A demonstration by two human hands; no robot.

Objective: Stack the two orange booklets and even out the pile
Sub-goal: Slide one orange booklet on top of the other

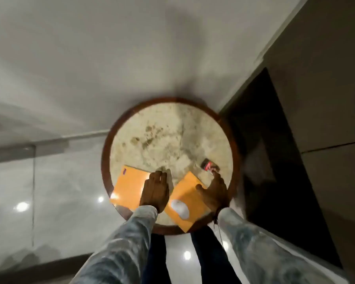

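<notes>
Two orange booklets lie side by side, apart, on the near half of a round marble table point(172, 128) with a dark wooden rim. The left booklet point(129, 187) lies flat, and my left hand point(155, 191) rests palm down on its right edge, fingers spread. The right booklet point(184, 201) is turned at an angle, its near corner hanging over the table's rim, with a white glare patch on its cover. My right hand point(213, 191) grips the booklet's right edge, thumb on top. The picture is blurred by motion.
A small dark packet with red print point(209, 166) lies on the table just beyond my right hand. A dark cabinet point(275, 160) stands close on the right. Glossy pale floor surrounds the table, and my legs show below it.
</notes>
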